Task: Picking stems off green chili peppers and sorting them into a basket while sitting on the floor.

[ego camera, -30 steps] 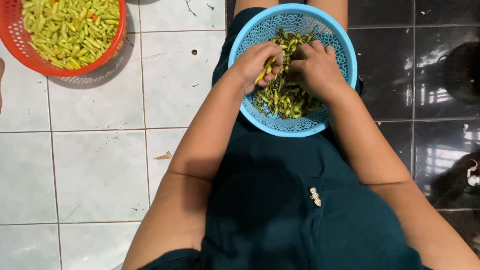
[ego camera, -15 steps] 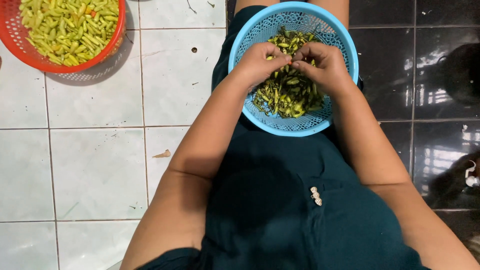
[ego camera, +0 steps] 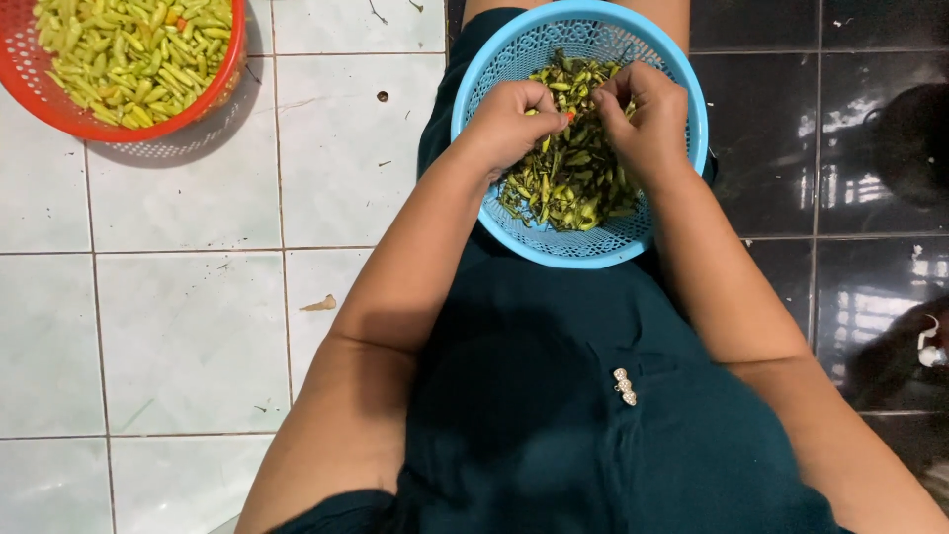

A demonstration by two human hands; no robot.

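Observation:
A round blue plastic basket (ego camera: 539,249) rests on my lap, holding a heap of dark green chili stems and bits (ego camera: 568,183). My left hand (ego camera: 509,124) and my right hand (ego camera: 647,124) hover over the heap, fingertips nearly meeting. Between them they pinch one small chili (ego camera: 563,116) with an orange tip; the left fingers close on its body and the right fingers are at its end. A red basket (ego camera: 213,84) full of pale green chilies (ego camera: 124,54) stands on the floor at the upper left.
I sit in dark green clothing (ego camera: 554,415) with a small pale pin on it. White floor tiles (ego camera: 178,326) lie to the left with a few scraps; glossy black tiles (ego camera: 840,188) lie to the right.
Both hands have lifted a little from the heap and drawn their fingertips together over a single chili. The view has shifted slightly downward.

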